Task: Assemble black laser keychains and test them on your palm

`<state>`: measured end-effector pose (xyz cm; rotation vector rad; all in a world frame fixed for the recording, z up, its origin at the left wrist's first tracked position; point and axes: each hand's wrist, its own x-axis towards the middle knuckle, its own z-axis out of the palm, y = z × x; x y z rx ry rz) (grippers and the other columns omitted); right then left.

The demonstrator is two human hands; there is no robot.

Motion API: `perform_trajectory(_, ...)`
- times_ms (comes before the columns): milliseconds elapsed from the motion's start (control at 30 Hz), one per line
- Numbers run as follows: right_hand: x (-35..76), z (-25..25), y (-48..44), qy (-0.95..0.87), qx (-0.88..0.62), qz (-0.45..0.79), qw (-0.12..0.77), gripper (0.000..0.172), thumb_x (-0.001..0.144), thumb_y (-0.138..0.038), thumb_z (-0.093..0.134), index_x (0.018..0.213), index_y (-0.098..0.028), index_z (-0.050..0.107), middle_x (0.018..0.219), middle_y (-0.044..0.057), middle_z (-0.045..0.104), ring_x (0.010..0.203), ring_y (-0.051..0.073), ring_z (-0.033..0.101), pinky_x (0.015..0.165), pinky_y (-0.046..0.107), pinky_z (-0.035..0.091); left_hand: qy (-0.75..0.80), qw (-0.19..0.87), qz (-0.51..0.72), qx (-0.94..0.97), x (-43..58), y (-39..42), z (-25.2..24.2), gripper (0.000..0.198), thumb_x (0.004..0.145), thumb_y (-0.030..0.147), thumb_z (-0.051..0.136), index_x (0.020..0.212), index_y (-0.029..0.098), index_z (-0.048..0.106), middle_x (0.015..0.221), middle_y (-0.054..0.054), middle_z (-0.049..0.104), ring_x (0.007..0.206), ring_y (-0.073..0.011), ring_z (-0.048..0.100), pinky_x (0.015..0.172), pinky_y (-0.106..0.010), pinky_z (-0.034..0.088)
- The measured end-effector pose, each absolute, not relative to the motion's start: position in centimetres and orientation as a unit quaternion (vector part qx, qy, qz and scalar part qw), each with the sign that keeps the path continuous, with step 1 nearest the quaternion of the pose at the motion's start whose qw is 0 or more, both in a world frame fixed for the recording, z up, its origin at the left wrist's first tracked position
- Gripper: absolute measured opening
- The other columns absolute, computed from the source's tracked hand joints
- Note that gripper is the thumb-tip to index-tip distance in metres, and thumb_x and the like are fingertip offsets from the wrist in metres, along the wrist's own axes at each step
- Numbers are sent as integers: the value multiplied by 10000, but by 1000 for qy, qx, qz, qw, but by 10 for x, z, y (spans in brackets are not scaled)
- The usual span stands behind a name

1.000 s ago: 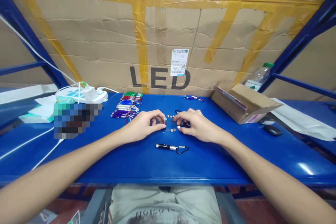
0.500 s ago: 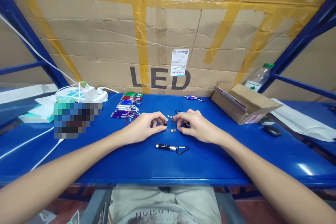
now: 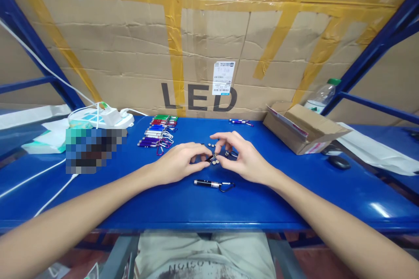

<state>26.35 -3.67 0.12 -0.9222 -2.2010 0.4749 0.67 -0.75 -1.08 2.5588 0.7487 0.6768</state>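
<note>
My left hand point(image 3: 183, 161) is closed around a small black flashlight tube point(image 3: 211, 158), tilted with its end towards the right. A small round button cell point(image 3: 215, 155) is pinched between finger and thumb of my right hand point(image 3: 244, 157), right at the tube's end; whether it is partly inside I cannot tell. Several more button cells point(image 3: 214, 162) lie on the blue table point(image 3: 157, 205) around the hands. Partly behind my right fingers is a small end piece with a black clip point(image 3: 231, 154). Nearer the front lies a black keychain flashlight point(image 3: 207, 184) with a carabiner.
Several coloured keychain flashlights point(image 3: 157, 134) lie in a row at the left. A blue one point(image 3: 238, 122) is at the back. An open cardboard box point(image 3: 304, 128) and a black mouse point(image 3: 338, 162) stand right; a power strip point(image 3: 88, 117) with cables is left.
The black tube in my left hand has tipped from upright towards the right. My right hand has lifted from the table and brought a button cell to the tube's end.
</note>
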Motion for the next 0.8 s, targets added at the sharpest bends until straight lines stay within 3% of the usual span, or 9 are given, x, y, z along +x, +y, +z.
perform_trajectory(800,260,-1,-40,-854,-333,159,367,397,1012,-229,679,1401,-267,606,1104,48,762,1011,248,589,829,366,516,264,267,272,886,11,-8,-17,169,1015,315,721,1143,210,757,831,32,704,693,-118,606,691,-228,454)
